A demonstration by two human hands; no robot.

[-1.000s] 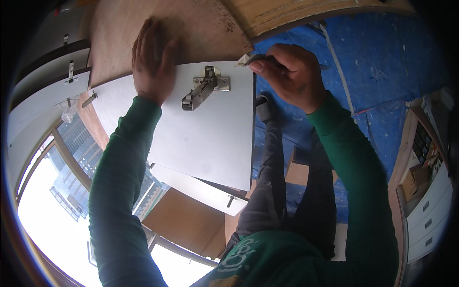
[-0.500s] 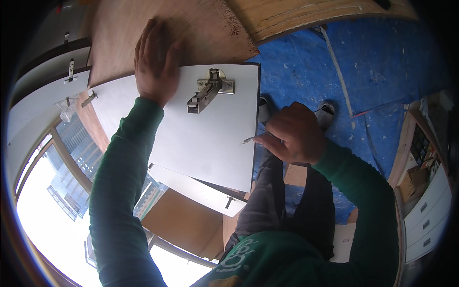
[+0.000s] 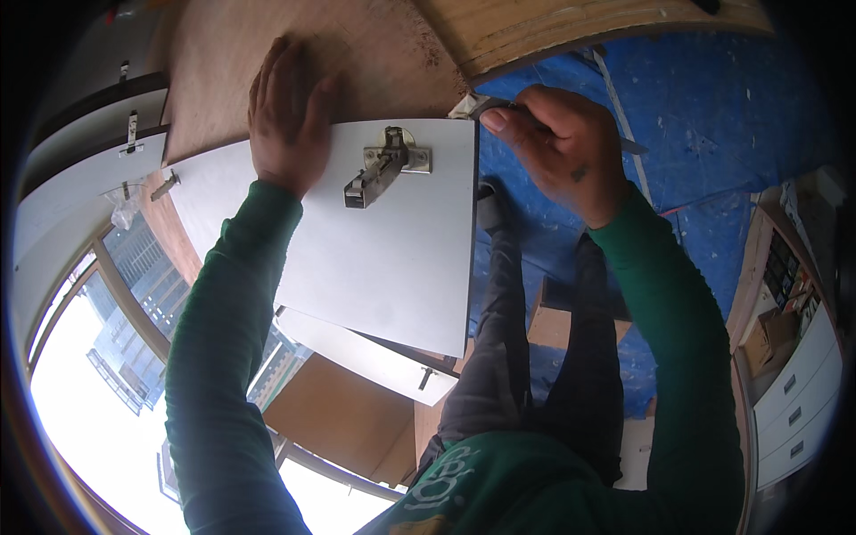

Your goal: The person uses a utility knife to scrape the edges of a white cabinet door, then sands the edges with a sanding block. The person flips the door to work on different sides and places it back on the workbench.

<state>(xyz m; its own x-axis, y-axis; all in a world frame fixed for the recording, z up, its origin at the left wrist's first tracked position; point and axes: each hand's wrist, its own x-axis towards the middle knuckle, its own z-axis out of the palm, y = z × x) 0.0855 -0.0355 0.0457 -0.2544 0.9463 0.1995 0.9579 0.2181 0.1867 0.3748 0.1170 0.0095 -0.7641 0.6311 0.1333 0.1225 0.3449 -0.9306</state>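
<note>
My left hand (image 3: 290, 125) lies flat, fingers spread, across the far edge of a white cabinet door (image 3: 383, 259) and onto the brown board (image 3: 374, 53) beyond it. A metal concealed hinge (image 3: 392, 165) is fixed to the door near its far right corner, its arm swung up toward me. My right hand (image 3: 566, 152) is closed around a slim flat tool (image 3: 633, 145), whose far part pokes out beyond the fist. The tool's whitish tip is at the door's far right corner, by the edge of the brown board. Its middle is hidden in my fingers.
Blue sheeting (image 3: 695, 125) covers the floor on the right. A wooden board (image 3: 571, 22) lies at the far side. More white doors with hinges stand at the left, near a window (image 3: 116, 357). White drawers (image 3: 794, 419) stand at the right.
My right hand has moved away from me, taking the tool from the door's right edge to its far right corner. The door has shifted slightly left. My left hand stays nearly in place.
</note>
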